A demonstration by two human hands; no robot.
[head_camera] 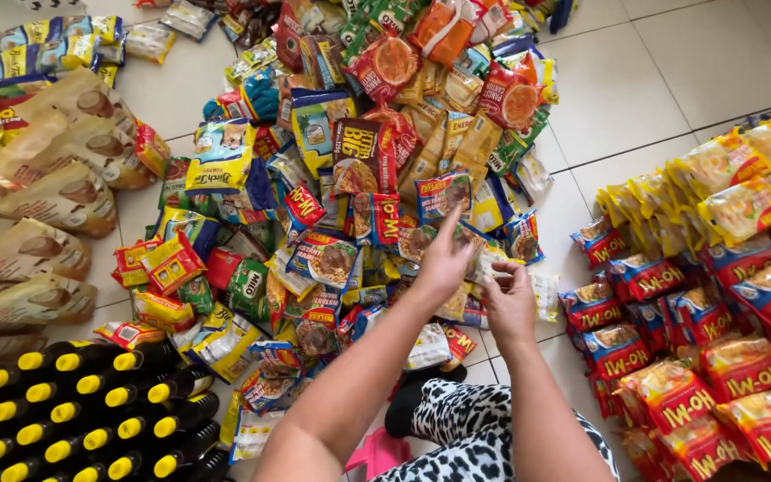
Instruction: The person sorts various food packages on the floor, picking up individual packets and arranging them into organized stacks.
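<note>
Loose heap of snack and noodle packets (350,205) spread over centre of tiled floor (653,71), stretching from top edge down to just before the knees. Left of heap: stacked large pouches (37,214) at far left, rows of capped bottles (73,411) lying side by side at lower left, below the pouches. Right of heap, across a strip of bare floor: noodle packets in overlapping rows (716,303); left hand (443,263) over heap's near edge, right hand (510,303) just beside it, nearer the rows.

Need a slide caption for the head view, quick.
Left hand reaches into a floor pile of snack packets; right hand hovers beside it.
</note>
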